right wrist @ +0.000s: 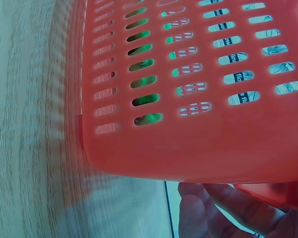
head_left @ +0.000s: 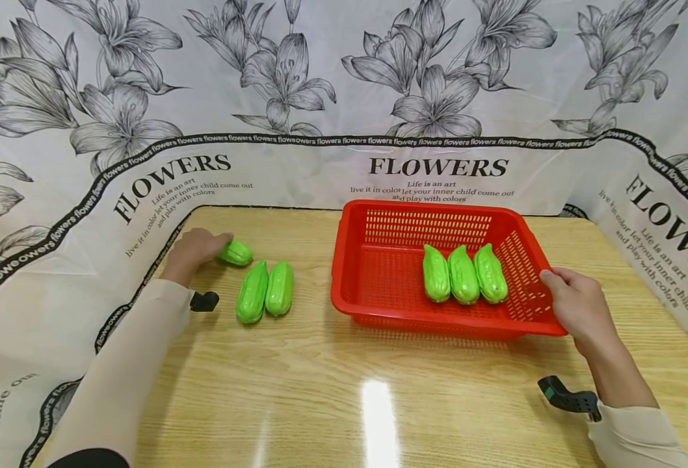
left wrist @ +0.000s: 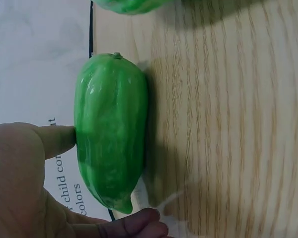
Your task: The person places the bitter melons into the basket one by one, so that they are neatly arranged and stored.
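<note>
Reaching out with my left hand [head_left: 196, 248], I touch the flank of a single green gourd [head_left: 237, 254] with my thumb [left wrist: 59, 141], while my fingers [left wrist: 139, 224] lie beside its pointed end; I cannot tell whether they are closed round it. That gourd is directly in front of my left fingertips, its stem end pointing away from my palm. Just behind my left wrist is a small black bracket [head_left: 204, 301], and a pale sleeve [head_left: 153, 318] covers the forearm.

A little to the right of my left hand, and nearer to me, a pair of green gourds [head_left: 279, 289] lies side by side on the wooden table [head_left: 262, 390], their long sides close together.

Well to the right of these, my right hand [head_left: 581, 302] is clamped on the edge of a red basket [head_left: 449, 318], thumb over the top of the rim and fingers curled beneath it. Inside the basket, to the left of that hand, three green gourds [head_left: 463, 278] sit in a close row, narrow ends pointing away from me. The basket's left half, farthest from my right hand, shows its bare bottom. Beyond both hands, a white cloth printed with flowers [head_left: 297, 162] rises behind the table
</note>
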The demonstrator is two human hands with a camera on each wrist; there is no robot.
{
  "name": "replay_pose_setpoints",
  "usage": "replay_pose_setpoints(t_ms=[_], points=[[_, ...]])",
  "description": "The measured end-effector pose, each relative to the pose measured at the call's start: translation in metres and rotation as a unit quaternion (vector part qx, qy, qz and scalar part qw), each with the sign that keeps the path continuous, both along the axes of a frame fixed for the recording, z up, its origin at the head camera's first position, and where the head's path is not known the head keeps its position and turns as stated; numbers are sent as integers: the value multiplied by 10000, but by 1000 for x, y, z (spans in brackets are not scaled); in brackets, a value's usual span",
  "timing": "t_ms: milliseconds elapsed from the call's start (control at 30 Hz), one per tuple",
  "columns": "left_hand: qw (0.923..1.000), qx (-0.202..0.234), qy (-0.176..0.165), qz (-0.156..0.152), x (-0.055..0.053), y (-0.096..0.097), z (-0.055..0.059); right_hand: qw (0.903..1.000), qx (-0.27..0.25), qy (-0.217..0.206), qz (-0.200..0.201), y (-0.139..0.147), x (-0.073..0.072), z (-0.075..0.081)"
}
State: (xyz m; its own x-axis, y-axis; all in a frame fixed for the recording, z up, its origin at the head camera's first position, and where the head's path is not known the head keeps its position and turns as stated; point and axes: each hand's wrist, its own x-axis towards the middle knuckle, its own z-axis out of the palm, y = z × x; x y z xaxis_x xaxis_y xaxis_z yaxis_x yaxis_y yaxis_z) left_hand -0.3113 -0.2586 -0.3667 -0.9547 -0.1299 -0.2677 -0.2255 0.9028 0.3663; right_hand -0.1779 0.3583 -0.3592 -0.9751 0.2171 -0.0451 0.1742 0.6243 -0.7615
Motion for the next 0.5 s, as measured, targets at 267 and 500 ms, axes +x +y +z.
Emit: replay_pose_setpoints(t_ms=[267, 500], points=[[9991, 314, 160, 234, -9, 9, -3, 10000, 46, 1, 13, -1, 0, 2], [9966, 686, 234, 379, -12, 10, -3, 10000, 43, -40, 2, 0, 1, 1]])
